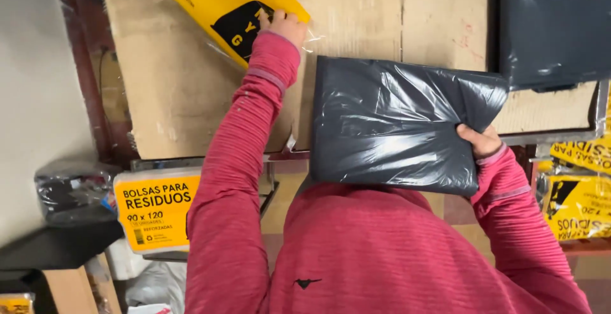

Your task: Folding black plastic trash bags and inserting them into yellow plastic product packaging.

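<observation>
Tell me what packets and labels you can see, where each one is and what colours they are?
Yellow packet: top, on the cardboard, slanted, yellow and black; left hand touches it.
Folded grey-black plastic bags: middle, shiny flat stack; right hand holds its edge.
Yellow label: lower left, rectangular, black print, on a clear-wrapped pack.
Yellow packets: right edge, yellow and black.
Dark bag stack: top right, flat.

glossy plastic bag stack point(394, 123), matt cardboard point(172, 78)
</observation>
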